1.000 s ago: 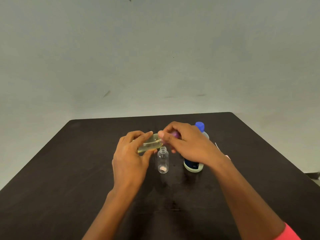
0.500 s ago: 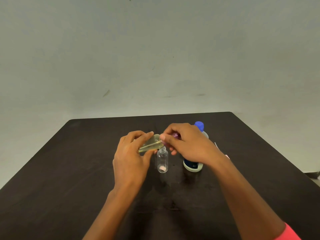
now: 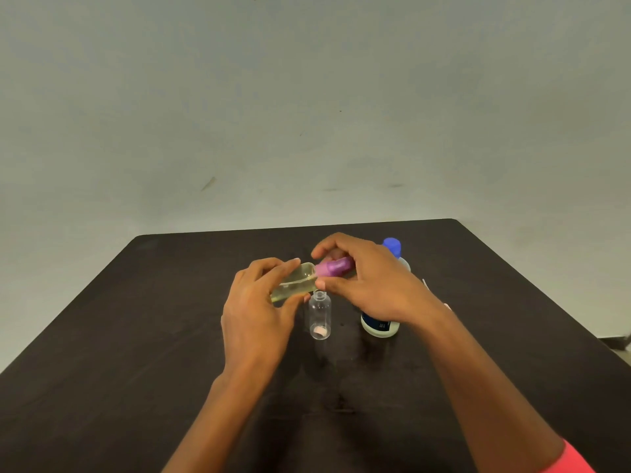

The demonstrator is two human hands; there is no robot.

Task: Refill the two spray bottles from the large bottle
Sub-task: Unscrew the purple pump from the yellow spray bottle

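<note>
Filled spray bottle [image 3: 293, 285]: clear, small, holding yellowish liquid, lying nearly on its side above the middle of the worktop [image 3: 136, 336]. The left hand [image 3: 256, 308] is gripping its body, fingers wrapped around it.

Purple spray cap [image 3: 333, 268]: sitting at the neck of this bottle. The right hand [image 3: 368, 285] is pinching it, thumb below and fingers above. A second ago those fingers were covering the cap almost entirely; now they are drawing back and most of the purple is showing. The cap looks seated against the neck, so the person is probably finishing the screwing-on; whether it is fully tight cannot be told.

Empty spray bottle [image 3: 320, 315]: clear, upright, uncapped, standing just below the two hands, towards the middle of the worktop. Something small and pink is lying at its bottom; what it is cannot be told.

Large bottle [image 3: 380, 327]: white, blue cap [image 3: 391, 245] on, standing upright right of the empty bottle, towards the right edge, partly hidden by the right wrist.

Standing of the task, as a judgement: one bottle is being closed after filling; the second is waiting, and the large bottle will need uncapping again.
</note>
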